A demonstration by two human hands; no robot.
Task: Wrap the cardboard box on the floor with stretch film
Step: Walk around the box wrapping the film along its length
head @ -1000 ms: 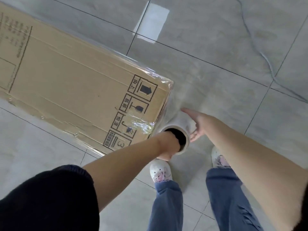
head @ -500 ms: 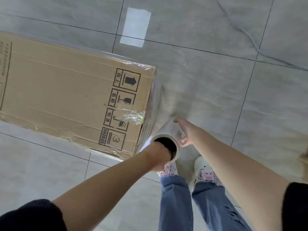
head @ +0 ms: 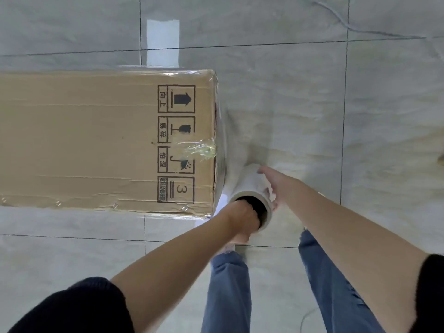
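Observation:
A long brown cardboard box lies on the tiled floor, its right end printed with handling symbols and crossed by a strip of wrinkled tape. Clear film clings around its edges. A white stretch film roll hangs just off the box's right end, and a sheet of film runs from it onto that end. My left hand has its fingers pushed into the roll's near core opening. My right hand rests flat against the roll's right side, fingers stretched toward its far end.
Grey marbled floor tiles spread to the right and behind the box. A bright rectangular reflection lies on the floor beyond the box. My legs in blue jeans stand directly below the roll, one shoe partly hidden by my left hand.
I have moved around the box's right end, so the box now lies square across the view. Both hands have kept hold of the roll while film stretched across the box's end face.

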